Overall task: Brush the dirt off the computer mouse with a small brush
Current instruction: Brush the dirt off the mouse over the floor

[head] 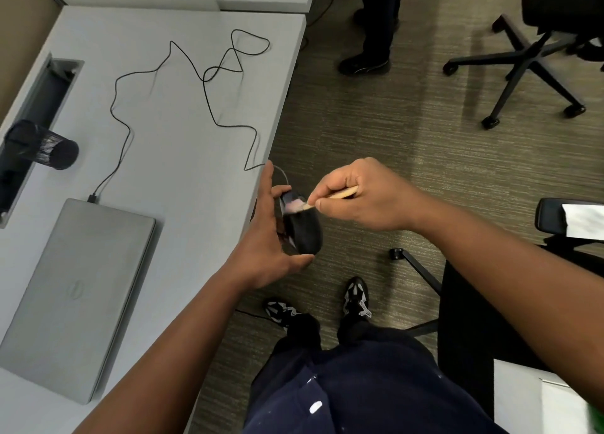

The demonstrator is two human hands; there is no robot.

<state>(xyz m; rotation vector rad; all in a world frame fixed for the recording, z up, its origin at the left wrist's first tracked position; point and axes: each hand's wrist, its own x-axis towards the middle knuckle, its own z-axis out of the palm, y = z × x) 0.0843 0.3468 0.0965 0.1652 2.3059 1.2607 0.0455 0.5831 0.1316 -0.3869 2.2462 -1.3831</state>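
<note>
My left hand [266, 237] grips a black computer mouse [302, 229], held in the air just past the desk's right edge, over the carpet. Its thin black cable [209, 83] trails in loops back across the desk. My right hand [362, 198] pinches a small brush with a pale wooden handle [343, 193]. The brush's light bristles [299, 206] touch the front part of the mouse, near its buttons. Part of the mouse is hidden behind my left fingers.
A closed grey laptop [78, 289] lies on the grey desk [170, 139], with a black mesh cup [45, 146] at the left. Office chairs [529, 64] stand on the carpet. Another person's legs [376, 24] are at the top. My feet [356, 298] are below.
</note>
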